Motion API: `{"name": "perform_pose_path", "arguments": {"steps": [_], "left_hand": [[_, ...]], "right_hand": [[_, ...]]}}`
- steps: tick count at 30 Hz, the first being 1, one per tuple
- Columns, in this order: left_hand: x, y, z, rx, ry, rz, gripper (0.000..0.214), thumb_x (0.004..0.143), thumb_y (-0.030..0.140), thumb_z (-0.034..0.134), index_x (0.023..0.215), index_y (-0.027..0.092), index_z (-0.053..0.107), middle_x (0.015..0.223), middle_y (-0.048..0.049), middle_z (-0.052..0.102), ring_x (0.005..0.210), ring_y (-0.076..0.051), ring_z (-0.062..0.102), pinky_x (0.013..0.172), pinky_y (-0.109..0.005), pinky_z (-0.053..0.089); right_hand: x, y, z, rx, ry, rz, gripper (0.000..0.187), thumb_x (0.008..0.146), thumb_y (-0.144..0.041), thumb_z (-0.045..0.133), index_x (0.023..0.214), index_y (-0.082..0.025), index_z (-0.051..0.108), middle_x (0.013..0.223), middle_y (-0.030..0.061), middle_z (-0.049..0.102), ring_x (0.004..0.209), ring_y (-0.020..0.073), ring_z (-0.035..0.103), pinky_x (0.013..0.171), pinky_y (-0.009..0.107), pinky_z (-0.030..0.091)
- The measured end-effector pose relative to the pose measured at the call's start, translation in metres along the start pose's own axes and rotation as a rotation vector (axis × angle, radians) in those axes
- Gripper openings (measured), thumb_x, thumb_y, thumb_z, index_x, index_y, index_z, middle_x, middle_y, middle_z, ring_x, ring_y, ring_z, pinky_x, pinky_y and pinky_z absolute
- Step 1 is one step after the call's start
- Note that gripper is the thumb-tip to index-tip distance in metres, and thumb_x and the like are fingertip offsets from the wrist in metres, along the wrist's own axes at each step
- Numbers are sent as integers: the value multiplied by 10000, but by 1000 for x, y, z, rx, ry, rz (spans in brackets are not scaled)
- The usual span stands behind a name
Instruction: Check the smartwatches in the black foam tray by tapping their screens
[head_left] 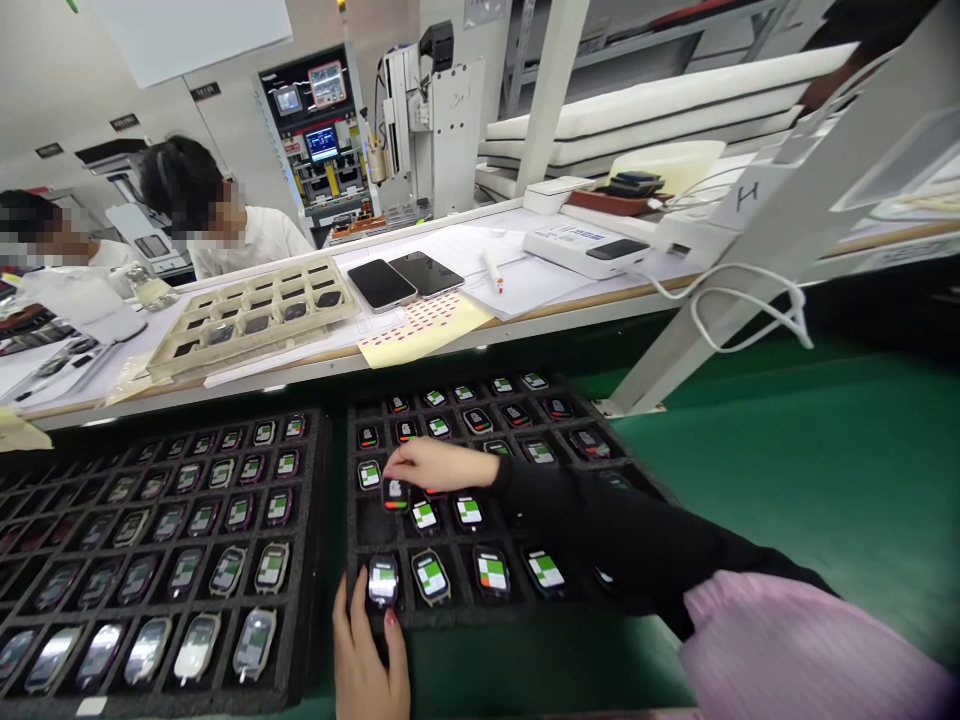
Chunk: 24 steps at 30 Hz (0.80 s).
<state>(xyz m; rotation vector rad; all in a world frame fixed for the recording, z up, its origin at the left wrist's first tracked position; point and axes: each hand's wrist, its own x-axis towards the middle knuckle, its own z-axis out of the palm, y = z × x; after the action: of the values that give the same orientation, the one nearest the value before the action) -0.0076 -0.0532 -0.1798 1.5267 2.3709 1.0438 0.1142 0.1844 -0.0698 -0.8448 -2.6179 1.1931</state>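
Observation:
My right hand [439, 465] reaches across the right foam tray [373, 520] and pinches a dark smartwatch [395, 493] by its upper edge. That watch has a lit screen with a red and green strip. It is held over the left side of the tray, by a vacant compartment. My left hand [367, 650] rests at the tray's near left corner, fingers stretched and apart, with the corner between thumb and fingers. Closest to its fingertips is a smartwatch [383, 580] in the corner compartment. Several other lit watches sit around it; my right forearm hides some compartments.
A second foam tray [307, 600] full of watches lies to the left. The bench behind carries a beige tray [247, 310], two phones [381, 285], a white device [585, 248] and a looped cable [750, 310]. A white post [675, 330] stands right. Two people sit beyond.

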Motion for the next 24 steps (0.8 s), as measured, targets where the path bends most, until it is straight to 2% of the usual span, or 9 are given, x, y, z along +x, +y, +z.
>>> {"name": "perform_pose_path", "arguments": {"steps": [2,5,7,10,13,16,20,24], "left_hand": [[0,-1,1,-9,5,-1,437,961,327,372,1383,218,397,1424,-123,411,1328,-259,414,1058,-427,412],[1,-2,2,-24,27,1,487,957,324,386,1423,197,323,1412,-139,428,1321,-264,421,1068,-424,401],[1,-3,4,-30,37,8,499,954,326,391,1429,194,312,1409,-142,433,1318,-271,424,1064,-429,402],[2,-3,5,-34,38,12,488,953,345,388,1416,199,339,1410,-136,432,1318,-276,422,1077,-439,385],[2,1,4,-27,13,-43,483,959,382,361,1402,189,363,1405,-143,430,1318,-288,416,1066,-449,392],[2,5,2,-25,-2,-67,484,966,397,332,1396,178,369,1403,-148,429,1324,-293,405,1075,-460,378],[2,6,1,-37,14,-39,484,963,383,348,1406,188,349,1413,-137,418,1323,-278,406,1091,-459,362],[1,4,2,-31,24,-38,488,958,362,367,1413,188,342,1413,-136,420,1317,-269,413,1094,-452,360]], "right_hand": [[-14,15,-21,58,28,69,300,937,-297,493,914,-107,724,799,33,690,683,143,579,622,214,400],[-41,38,-46,66,74,205,339,926,-322,461,749,-118,665,620,-13,566,560,110,450,557,216,334],[-58,50,-52,69,102,264,361,920,-335,456,649,-137,588,558,-35,475,523,99,385,532,220,296],[-74,65,-45,67,122,313,376,907,-361,478,594,-157,520,527,-46,419,505,100,376,523,223,287],[-77,77,-30,30,148,320,332,906,-336,484,650,-160,601,609,-17,562,582,139,514,573,230,370],[-72,82,-22,-59,228,300,276,912,-253,473,766,-164,689,836,35,698,781,199,634,704,258,451],[-68,71,-26,-144,348,269,279,927,-180,446,914,-158,723,1007,73,707,953,231,651,849,283,467],[-71,53,-29,-129,358,202,277,956,-217,452,996,-164,721,1034,61,705,961,240,655,842,301,489]]}}
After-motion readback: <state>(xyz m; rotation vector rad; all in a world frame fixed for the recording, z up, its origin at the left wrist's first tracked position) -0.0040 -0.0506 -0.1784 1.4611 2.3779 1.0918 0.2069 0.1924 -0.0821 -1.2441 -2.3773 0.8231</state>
